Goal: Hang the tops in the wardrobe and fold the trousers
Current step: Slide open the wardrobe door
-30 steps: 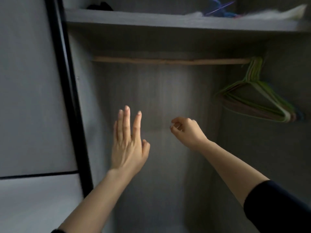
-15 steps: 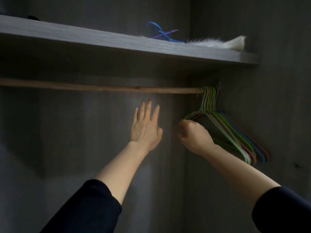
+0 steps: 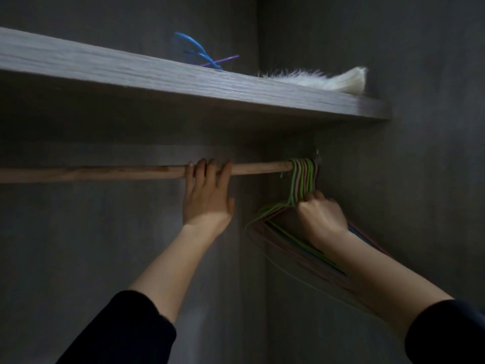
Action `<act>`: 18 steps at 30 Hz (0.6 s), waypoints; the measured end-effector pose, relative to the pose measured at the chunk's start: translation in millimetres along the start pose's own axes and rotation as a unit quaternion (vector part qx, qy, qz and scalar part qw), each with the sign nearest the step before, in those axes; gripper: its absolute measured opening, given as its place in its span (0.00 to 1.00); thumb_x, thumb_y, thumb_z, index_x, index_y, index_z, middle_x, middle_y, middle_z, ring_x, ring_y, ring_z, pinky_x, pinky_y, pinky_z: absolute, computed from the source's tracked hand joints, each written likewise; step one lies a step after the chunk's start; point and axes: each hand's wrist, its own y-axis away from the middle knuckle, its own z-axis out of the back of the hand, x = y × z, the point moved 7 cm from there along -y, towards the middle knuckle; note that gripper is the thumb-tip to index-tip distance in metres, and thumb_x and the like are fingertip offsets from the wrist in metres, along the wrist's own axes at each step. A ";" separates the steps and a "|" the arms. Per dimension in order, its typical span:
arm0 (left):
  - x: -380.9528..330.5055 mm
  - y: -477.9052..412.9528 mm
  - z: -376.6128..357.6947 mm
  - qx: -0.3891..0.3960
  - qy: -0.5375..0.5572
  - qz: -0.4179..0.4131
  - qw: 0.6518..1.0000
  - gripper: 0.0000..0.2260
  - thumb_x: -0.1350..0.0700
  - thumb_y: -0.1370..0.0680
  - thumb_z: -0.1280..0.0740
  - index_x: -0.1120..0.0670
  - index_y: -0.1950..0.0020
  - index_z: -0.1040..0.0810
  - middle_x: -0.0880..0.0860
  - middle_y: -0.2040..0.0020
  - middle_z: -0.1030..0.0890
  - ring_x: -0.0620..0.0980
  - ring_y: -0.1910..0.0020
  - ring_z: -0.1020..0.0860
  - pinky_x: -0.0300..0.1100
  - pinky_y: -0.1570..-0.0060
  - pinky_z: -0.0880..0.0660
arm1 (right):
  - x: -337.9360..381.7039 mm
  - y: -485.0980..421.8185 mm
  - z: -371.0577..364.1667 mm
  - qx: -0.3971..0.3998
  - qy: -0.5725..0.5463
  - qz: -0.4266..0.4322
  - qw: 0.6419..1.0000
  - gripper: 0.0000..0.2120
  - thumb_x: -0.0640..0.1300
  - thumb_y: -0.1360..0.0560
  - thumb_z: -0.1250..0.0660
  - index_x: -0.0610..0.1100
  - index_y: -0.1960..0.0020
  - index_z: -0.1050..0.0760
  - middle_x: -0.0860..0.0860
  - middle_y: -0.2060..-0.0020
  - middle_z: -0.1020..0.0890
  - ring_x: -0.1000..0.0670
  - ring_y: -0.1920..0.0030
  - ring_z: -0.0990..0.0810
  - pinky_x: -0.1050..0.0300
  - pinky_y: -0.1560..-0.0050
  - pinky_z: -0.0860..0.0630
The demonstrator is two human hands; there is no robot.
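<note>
While the person's left hand (image 3: pixel 207 195) hooks onto the wooden rail (image 3: pixel 105 172) inside the wardrobe (image 3: pixel 78 258), fingers curled over the top of it, the right hand (image 3: pixel 321 216) is off at the rail's far right end, clenched round the necks of a bunch of hangers (image 3: pixel 301 177). Those hangers, mostly green and pink ones, hang by their hooks from the rail, packed tight right by the side wall (image 3: pixel 433 179), and their shoulders fan out down and to the right behind the right wrist. Above the rail sits a grey wood-grain shelf (image 3: pixel 157 74) with a blue hanger (image 3: pixel 195 49) lying on it, plus something white and furry (image 3: pixel 328 78) further right in the corner. Pretty dim in there, so can't tell how many hangers there are.
</note>
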 end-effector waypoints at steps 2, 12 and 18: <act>0.9 0.2 -4.1 -0.013 -0.010 -0.013 1.000 0.31 0.49 0.34 0.41 0.55 0.31 0.30 0.60 0.38 0.27 0.63 0.37 0.30 0.56 0.30 0.47 | -0.3 -1.5 4.7 -0.011 -0.014 -0.001 1.000 0.10 0.39 0.23 0.38 0.41 0.45 0.22 0.44 0.44 0.22 0.43 0.41 0.27 0.50 0.49 0.27; -0.8 -2.3 -7.6 -0.004 -0.005 -0.010 1.000 0.32 0.52 0.35 0.31 0.55 0.31 0.31 0.61 0.38 0.28 0.62 0.38 0.33 0.55 0.30 0.52 | -8.3 -14.4 21.5 -0.035 -0.381 -0.136 0.914 0.08 0.39 0.28 0.38 0.38 0.51 0.23 0.42 0.54 0.20 0.40 0.53 0.20 0.43 0.52 0.21; -2.4 2.8 -1.3 0.006 0.067 0.011 0.998 0.32 0.51 0.34 0.38 0.56 0.30 0.32 0.61 0.33 0.31 0.62 0.30 0.38 0.55 0.28 0.52 | -1.5 4.8 20.0 -0.055 -0.481 -0.143 0.863 0.12 0.47 0.21 0.38 0.40 0.44 0.22 0.44 0.49 0.19 0.44 0.45 0.22 0.57 0.51 0.29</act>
